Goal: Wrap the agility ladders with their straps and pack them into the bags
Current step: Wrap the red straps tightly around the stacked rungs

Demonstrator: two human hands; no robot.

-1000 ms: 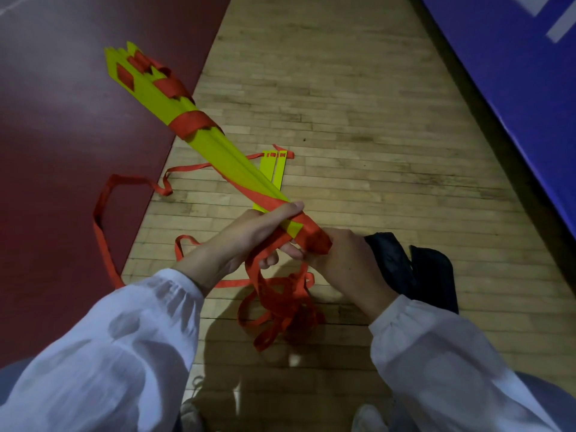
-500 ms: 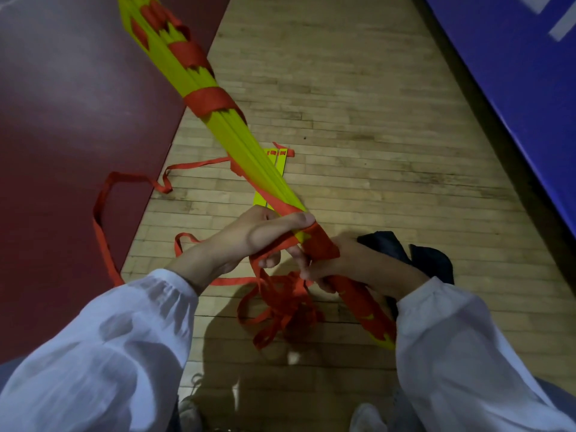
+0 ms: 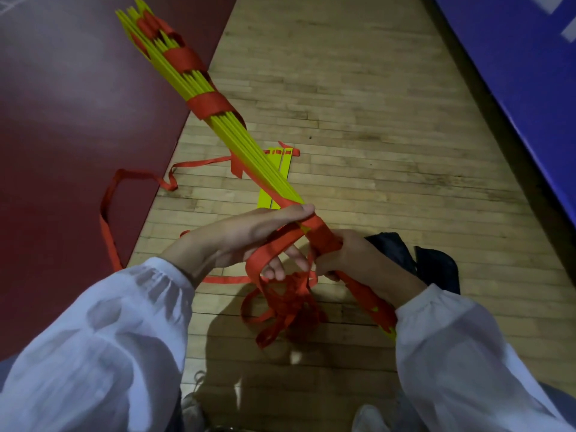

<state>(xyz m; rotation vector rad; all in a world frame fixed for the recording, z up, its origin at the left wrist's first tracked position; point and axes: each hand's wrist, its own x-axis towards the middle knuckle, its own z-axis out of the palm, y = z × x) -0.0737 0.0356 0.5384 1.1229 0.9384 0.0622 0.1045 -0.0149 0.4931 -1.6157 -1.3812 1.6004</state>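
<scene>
**Strap going round the bundled ladder, held above the floor**

The right hand [image 3: 358,260] curls its fingers round the yellow ladder [image 3: 249,151] near its lower end. The left hand [image 3: 237,241] pinches the red strap [image 3: 274,251] against the rungs, its other fingers loosely spread. The rungs look stiff, light and likely to fan apart, and the strap is limp and tangles easily. The bundle is best held on a wrapped band. A dark bag [image 3: 436,266] lies on the floor [image 3: 374,120] just beside it.

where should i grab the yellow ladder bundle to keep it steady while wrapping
Grip the ladder bundle at its near, strap-wrapped stretch, from the right side, where the right hand holds it: the rungs are bound flat there, while the far end fans apart.
</scene>
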